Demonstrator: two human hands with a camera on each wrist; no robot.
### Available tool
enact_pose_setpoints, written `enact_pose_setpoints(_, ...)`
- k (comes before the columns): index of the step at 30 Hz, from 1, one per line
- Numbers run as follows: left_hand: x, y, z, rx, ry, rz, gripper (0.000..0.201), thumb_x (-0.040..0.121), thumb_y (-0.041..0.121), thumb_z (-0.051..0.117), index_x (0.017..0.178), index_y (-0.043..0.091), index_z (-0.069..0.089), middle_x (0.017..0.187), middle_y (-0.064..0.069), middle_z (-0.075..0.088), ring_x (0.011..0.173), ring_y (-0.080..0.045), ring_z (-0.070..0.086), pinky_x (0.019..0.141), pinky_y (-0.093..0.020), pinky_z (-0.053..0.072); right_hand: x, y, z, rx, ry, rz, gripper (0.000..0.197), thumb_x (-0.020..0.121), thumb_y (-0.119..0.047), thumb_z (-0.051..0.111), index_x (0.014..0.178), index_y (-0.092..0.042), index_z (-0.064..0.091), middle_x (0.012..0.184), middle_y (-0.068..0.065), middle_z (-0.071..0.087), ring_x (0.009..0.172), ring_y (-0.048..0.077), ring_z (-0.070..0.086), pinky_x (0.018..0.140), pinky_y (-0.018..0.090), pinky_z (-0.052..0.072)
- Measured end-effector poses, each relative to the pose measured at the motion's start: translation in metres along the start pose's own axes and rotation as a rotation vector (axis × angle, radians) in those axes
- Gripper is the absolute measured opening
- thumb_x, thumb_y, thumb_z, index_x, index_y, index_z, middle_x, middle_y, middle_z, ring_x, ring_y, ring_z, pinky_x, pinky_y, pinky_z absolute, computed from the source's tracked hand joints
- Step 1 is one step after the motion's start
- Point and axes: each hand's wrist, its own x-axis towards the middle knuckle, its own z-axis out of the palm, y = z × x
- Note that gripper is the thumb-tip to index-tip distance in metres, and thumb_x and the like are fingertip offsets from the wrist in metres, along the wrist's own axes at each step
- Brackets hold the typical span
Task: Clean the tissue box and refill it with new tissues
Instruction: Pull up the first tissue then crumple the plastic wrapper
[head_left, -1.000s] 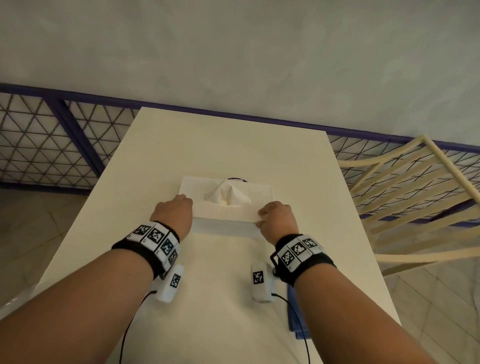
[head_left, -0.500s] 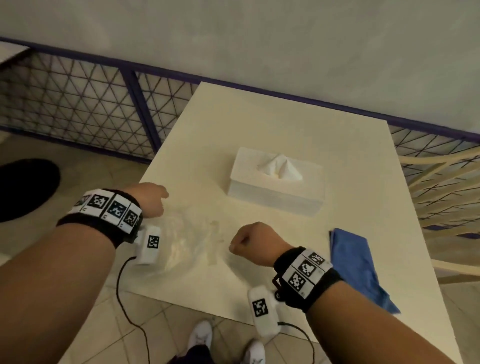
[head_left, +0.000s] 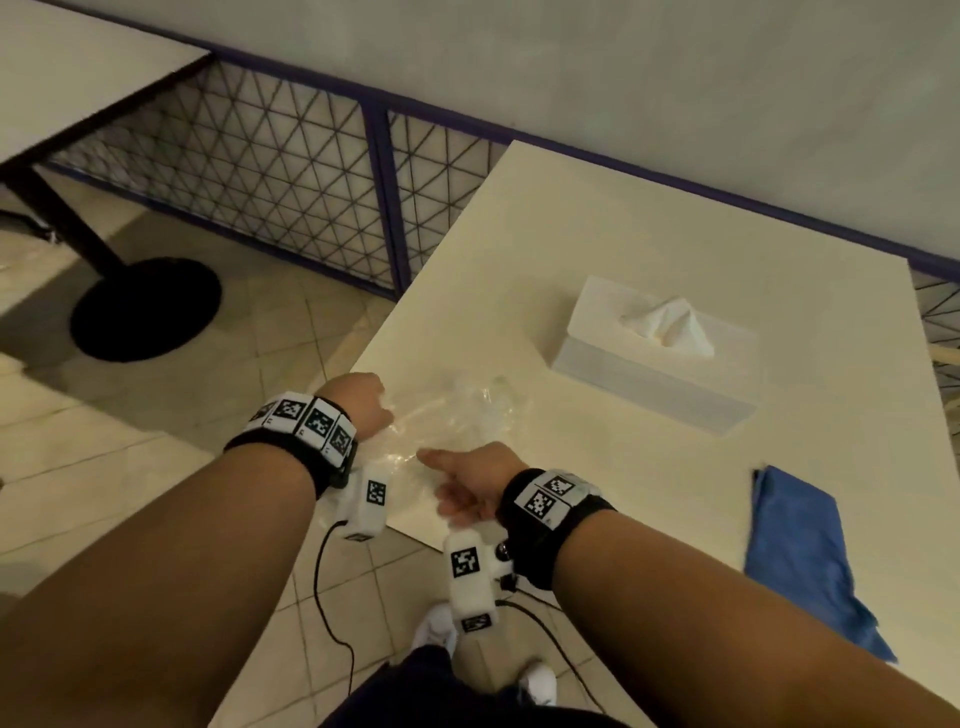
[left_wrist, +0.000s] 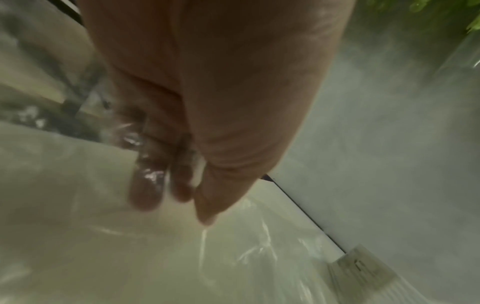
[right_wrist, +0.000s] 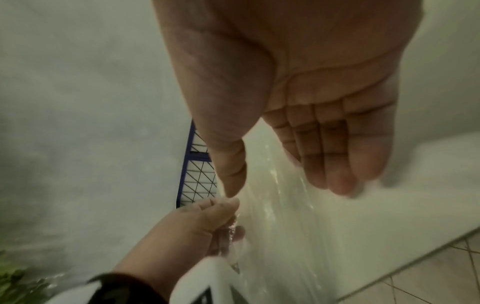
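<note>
The white tissue box (head_left: 654, 374) stands mid-table with a tissue (head_left: 670, 322) poking out of its top. A crumpled clear plastic wrapper (head_left: 457, 410) lies near the table's front left corner. My left hand (head_left: 358, 402) pinches the wrapper's left edge; in the left wrist view the film (left_wrist: 246, 246) drapes over the left hand (left_wrist: 176, 203). My right hand (head_left: 462, 483) hovers open beside the wrapper, palm turned sideways. In the right wrist view the right hand (right_wrist: 272, 181) holds nothing, and the left hand (right_wrist: 213, 218) grips the film (right_wrist: 280, 226).
A folded blue cloth (head_left: 800, 551) lies at the cream table's (head_left: 623, 234) near right. A wire-mesh fence (head_left: 260, 182) and a grey wall run behind. Another table (head_left: 78, 67) with a black round base (head_left: 145, 306) stands to the left over tiled floor.
Both hands left the tissue box and came back to the front left corner. The left hand took hold of the plastic wrapper; the right hand uncurled. The head view swung left.
</note>
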Motion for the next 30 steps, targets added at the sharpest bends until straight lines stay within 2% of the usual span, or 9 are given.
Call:
enact_pose_setpoints(4, -0.013, 0.018, -0.010, -0.247, 0.084, 0.051, 0.023, 0.089, 0.021, 0.050, 0.097, 0.003, 0.063, 0.104, -0.014, 0.066, 0.095, -0.030, 0.062, 0.082, -0.036, 0.048, -0.008, -0.010, -0.020, 0.106, 0.044, -0.107, 0.035, 0.078, -0.034, 0.074, 0.096, -0.006, 0.062, 0.096, 0.015, 0.069, 0.073, 0.023, 0.062, 0.069, 0.036, 0.056)
enact_pose_setpoints(6, -0.018, 0.029, -0.017, -0.608, 0.057, 0.100, 0.016, 0.089, 0.023, 0.055, 0.086, 0.008, 0.059, 0.099, -0.011, 0.064, 0.085, -0.028, 0.069, 0.079, -0.041, 0.054, -0.022, -0.015, -0.042, 0.213, 0.069, -0.191, 0.014, 0.085, -0.021, 0.067, 0.090, -0.009, 0.060, 0.097, 0.013, 0.070, 0.078, 0.024, 0.060, 0.073, 0.037, 0.053)
enact_pose_setpoints(9, -0.030, 0.053, -0.028, -1.055, -0.027, 0.169, 0.011, 0.088, 0.022, 0.064, 0.086, 0.012, 0.058, 0.096, -0.010, 0.062, 0.074, -0.025, 0.071, 0.062, -0.034, 0.055, -0.053, -0.017, -0.085, 0.294, 0.130, -0.331, 0.011, 0.088, -0.020, 0.064, 0.093, -0.015, 0.055, 0.083, 0.006, 0.072, 0.076, 0.020, 0.064, 0.074, 0.035, 0.049)
enact_pose_setpoints(13, -0.054, 0.107, -0.030, -1.318, -0.066, 0.325, 0.014, 0.088, 0.018, 0.064, 0.087, 0.012, 0.052, 0.099, -0.015, 0.070, 0.079, -0.037, 0.070, 0.066, -0.039, 0.055, -0.096, -0.011, -0.138, 0.286, 0.172, -0.414, 0.013, 0.088, -0.015, 0.064, 0.100, -0.014, 0.060, 0.089, 0.008, 0.074, 0.073, 0.021, 0.068, 0.069, 0.033, 0.051)
enact_pose_setpoints(18, -0.072, 0.156, -0.019, -1.320, -0.260, 0.431, 0.013, 0.094, 0.021, 0.054, 0.104, 0.013, 0.054, 0.094, -0.018, 0.072, 0.083, -0.035, 0.071, 0.073, -0.045, 0.057, -0.133, 0.003, -0.180, 0.186, 0.320, -0.475, 0.025, 0.090, -0.011, 0.057, 0.111, -0.025, 0.063, 0.078, 0.011, 0.072, 0.057, 0.021, 0.063, 0.052, 0.029, 0.047)
enact_pose_setpoints(21, -0.074, 0.171, -0.012, -1.240, -0.357, 0.461, 0.019, 0.094, 0.012, 0.049, 0.105, 0.021, 0.061, 0.090, -0.024, 0.069, 0.077, -0.037, 0.068, 0.063, -0.038, 0.054, -0.143, 0.023, -0.198, 0.221, 0.372, -0.529, 0.031, 0.093, -0.009, 0.053, 0.116, -0.029, 0.061, 0.070, 0.012, 0.066, 0.045, 0.020, 0.050, 0.045, 0.026, 0.038)
enact_pose_setpoints(25, -0.080, 0.191, -0.002, -1.318, -0.422, 0.445, 0.019, 0.094, 0.005, 0.044, 0.096, 0.011, 0.062, 0.074, -0.020, 0.070, 0.060, -0.032, 0.066, 0.039, -0.021, 0.043, -0.147, 0.050, -0.213, 0.424, 0.327, -0.596, 0.043, 0.094, 0.001, 0.042, 0.119, -0.028, 0.058, 0.071, 0.011, 0.066, 0.044, 0.020, 0.049, 0.047, 0.025, 0.038)
enact_pose_setpoints(27, -0.085, 0.200, 0.003, -1.359, -0.451, 0.406, 0.020, 0.094, 0.002, 0.043, 0.092, 0.011, 0.060, 0.070, -0.019, 0.069, 0.054, -0.028, 0.064, 0.033, -0.015, 0.037, -0.151, 0.059, -0.214, 0.483, 0.326, -0.598, 0.037, 0.094, 0.002, 0.043, 0.109, -0.022, 0.067, 0.074, 0.011, 0.066, 0.048, 0.018, 0.051, 0.048, 0.025, 0.042)
enact_pose_setpoints(30, -0.086, 0.211, 0.014, -1.415, -0.498, 0.376, 0.027, 0.091, -0.004, 0.043, 0.081, 0.017, 0.057, 0.065, -0.006, 0.067, 0.062, -0.022, 0.066, 0.040, -0.016, 0.041, -0.151, 0.067, -0.216, 0.600, 0.341, -0.580, 0.038, 0.089, 0.003, 0.048, 0.070, -0.013, 0.077, 0.074, 0.009, 0.067, 0.059, 0.020, 0.062, 0.054, 0.029, 0.052)
